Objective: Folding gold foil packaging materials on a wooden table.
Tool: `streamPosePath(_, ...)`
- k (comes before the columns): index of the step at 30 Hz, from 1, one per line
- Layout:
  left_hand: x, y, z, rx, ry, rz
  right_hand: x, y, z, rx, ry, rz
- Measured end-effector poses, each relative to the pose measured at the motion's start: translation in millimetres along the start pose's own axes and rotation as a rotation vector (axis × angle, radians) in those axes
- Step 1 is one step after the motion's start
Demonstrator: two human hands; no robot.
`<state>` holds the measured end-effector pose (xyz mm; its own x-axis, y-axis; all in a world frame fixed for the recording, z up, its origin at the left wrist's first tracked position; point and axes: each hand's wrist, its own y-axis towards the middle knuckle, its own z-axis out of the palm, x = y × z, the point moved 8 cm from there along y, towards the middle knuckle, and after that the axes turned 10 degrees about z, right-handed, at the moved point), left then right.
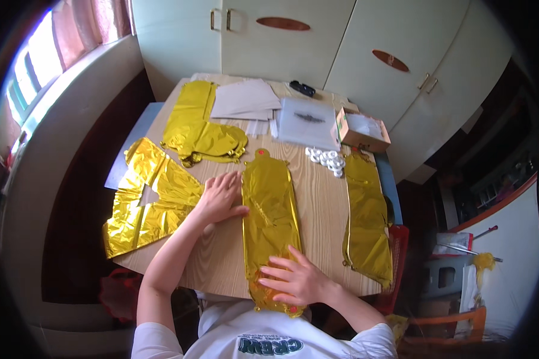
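A long, flat gold foil balloon (pixel 270 209) lies lengthwise before me on the wooden table, its tabbed end pointing away and its near end reaching the table edge. My right hand (pixel 298 280) rests on the near part of the foil with fingers spread. Beside the balloon's left edge is my left hand (pixel 223 194), fingers stretched out over the wood and thumb at the foil's edge. To its left spreads a shiny, creased gold foil balloon (pixel 179 200) with a small opening in the middle. An L-shaped gold foil balloon (pixel 185 119) lies farther back.
On the right lies another long gold foil balloon (pixel 366 209), near white ribbon rolls (pixel 326 158). Behind are grey cards (pixel 242 99), a clear plastic packet (pixel 308 122), a cardboard box (pixel 365 131) and a black object (pixel 302 88). Cabinets (pixel 281 51) stand beyond the table (pixel 320 221).
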<state>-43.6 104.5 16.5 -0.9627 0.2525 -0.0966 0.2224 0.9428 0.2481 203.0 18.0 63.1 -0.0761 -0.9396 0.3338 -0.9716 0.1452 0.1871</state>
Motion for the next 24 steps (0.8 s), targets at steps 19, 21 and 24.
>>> streamPosePath(19,-66.8,-15.2,22.0,0.192,-0.077,0.172,23.1,-119.0,30.2,-0.398,-0.295,0.185)
streamPosePath(21,-66.6,-15.1,22.6,0.177,-0.062,0.177,21.3,-118.7,28.6,-0.398,-0.305,0.185)
streamPosePath(24,-66.0,-14.5,22.4,0.172,-0.055,0.177,19.3,-118.4,27.6,-0.399,-0.306,0.191)
